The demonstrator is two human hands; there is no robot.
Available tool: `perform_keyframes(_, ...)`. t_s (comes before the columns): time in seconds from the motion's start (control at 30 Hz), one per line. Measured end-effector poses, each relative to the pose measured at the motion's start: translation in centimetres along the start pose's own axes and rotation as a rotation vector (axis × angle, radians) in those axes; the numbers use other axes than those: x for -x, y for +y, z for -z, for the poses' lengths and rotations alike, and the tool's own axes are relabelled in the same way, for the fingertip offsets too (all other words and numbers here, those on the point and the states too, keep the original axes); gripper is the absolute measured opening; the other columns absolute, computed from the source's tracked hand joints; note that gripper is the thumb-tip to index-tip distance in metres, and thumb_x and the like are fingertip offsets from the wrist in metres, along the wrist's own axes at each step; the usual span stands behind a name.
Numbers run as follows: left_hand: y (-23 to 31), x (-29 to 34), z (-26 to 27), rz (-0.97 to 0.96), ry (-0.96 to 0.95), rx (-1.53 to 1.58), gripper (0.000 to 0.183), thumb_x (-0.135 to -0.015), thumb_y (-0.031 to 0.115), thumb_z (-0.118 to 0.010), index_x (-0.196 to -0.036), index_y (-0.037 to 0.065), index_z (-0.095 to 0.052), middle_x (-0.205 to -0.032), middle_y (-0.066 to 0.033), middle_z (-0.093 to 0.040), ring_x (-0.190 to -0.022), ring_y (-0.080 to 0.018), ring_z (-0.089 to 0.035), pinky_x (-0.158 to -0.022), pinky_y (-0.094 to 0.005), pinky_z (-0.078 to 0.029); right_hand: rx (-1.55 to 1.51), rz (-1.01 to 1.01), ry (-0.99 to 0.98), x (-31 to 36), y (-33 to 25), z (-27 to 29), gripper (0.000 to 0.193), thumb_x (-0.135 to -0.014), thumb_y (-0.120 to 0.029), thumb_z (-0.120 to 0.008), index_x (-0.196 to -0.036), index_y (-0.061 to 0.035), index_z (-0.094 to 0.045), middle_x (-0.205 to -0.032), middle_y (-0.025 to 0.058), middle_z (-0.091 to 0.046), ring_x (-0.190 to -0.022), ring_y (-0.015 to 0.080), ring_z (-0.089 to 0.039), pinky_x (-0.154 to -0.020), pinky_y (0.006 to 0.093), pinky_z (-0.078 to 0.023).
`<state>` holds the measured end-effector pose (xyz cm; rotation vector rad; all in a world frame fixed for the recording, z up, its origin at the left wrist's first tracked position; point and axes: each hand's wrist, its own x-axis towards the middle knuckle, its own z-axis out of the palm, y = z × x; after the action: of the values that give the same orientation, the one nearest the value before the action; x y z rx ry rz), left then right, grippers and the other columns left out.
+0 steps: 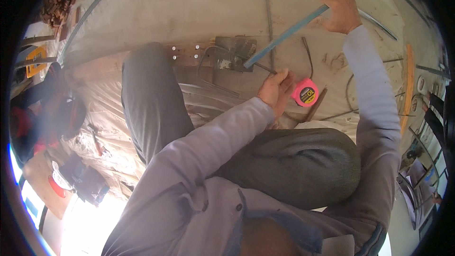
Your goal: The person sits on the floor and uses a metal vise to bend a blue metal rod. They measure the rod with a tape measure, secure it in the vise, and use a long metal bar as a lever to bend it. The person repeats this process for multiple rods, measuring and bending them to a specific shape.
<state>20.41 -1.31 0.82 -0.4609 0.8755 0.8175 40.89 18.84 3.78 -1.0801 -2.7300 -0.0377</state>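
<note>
Right hand [340, 10]: fingers wrapped round bar [286, 37], near far end. Left hand [278, 89]: half-curled at thin rod [265, 68], hold impossible to tell. Bar: slanted, near end over plate [242, 46]. Advisable: steady bar, rod braced, left fingertips clear of bar's tip. Just beside left hand: pink tape measure [305, 93].

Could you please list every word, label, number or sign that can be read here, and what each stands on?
Pink tape measure: printing on its yellow-and-black label, which I won't copy out.
Dark grey item at the lower left: faint marks, too blurred to read.
Blue-grey metal bar in the right hand: none visible.
Elsewhere: too small or blurred to tell.
</note>
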Motion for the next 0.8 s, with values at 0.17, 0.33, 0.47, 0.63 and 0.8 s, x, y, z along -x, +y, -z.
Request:
perform_keyframes(0.17,0.6,0.3,-0.4,-0.043,0.045,0.055,0.006,-0.088,0.015,-0.057,-0.087,0.012,-0.053,-0.084,-0.0024,-0.054,-0.09,-0.0169,-0.053,-0.086,-0.0346,-0.043,0.0,0.004,-0.043,0.1,0.5,-0.2,0.06,-0.063,-0.054,-0.068,-0.088,0.0001,-0.059,-0.074,0.0143,-0.056,-0.072,0.0327,-0.05,-0.071,0.0414,-0.038)
perform_keyframes(0.33,1.1,0.1,0.6,0.043,0.061,0.02,0.009,-0.083,0.009,-0.06,-0.079,0.011,-0.052,-0.076,-0.0021,-0.052,-0.075,-0.0162,-0.051,-0.073,-0.0328,-0.042,0.035,-0.074,-0.138,0.8,-0.1,-1.1,0.058,-0.058,-0.044,-0.077,-0.096,-0.003,-0.062,-0.082,0.0153,-0.061,-0.083,0.0328,-0.056,-0.08,0.0429,-0.04)
perform_keyframes(0.47,-0.4,-0.6,2.4,-0.028,-0.009,-0.121,0.016,-0.077,0.003,-0.06,-0.07,0.009,-0.048,-0.068,-0.0027,-0.049,-0.066,-0.016,-0.046,-0.066,-0.031,-0.038,-0.013,-0.097,-0.166,2.0,-0.6,-0.9,0.057,-0.056,-0.042,-0.078,-0.095,-0.0032,-0.062,-0.083,0.0155,-0.061,-0.083,0.0332,-0.056,-0.078,0.0436,-0.04)
perform_keyframes(0.63,-0.9,-0.6,4.0,-0.093,-0.038,-0.161,0.019,-0.072,-0.001,-0.058,-0.064,0.009,-0.044,-0.063,-0.0034,-0.046,-0.06,-0.0163,-0.042,-0.063,-0.0299,-0.036,0.025,-0.113,-0.15,2.7,-1.7,-1.1,0.06,-0.053,-0.043,-0.078,-0.094,-0.0032,-0.061,-0.084,0.0148,-0.061,-0.085,0.0335,-0.057,-0.077,0.044,-0.041)
perform_keyframes(0.8,-1.2,-0.4,6.1,-0.336,-0.073,-0.823,0.017,-0.071,0.002,-0.06,-0.063,0.008,-0.046,-0.062,-0.0061,-0.047,-0.062,-0.0192,-0.05,-0.058,-0.0348,-0.04,0.033,-0.177,-0.193,4.8,-3.0,-0.7,0.06,-0.055,-0.046,-0.076,-0.093,-0.0029,-0.061,-0.085,0.014,-0.06,-0.081,0.035,-0.056,-0.074,0.0452,-0.04)
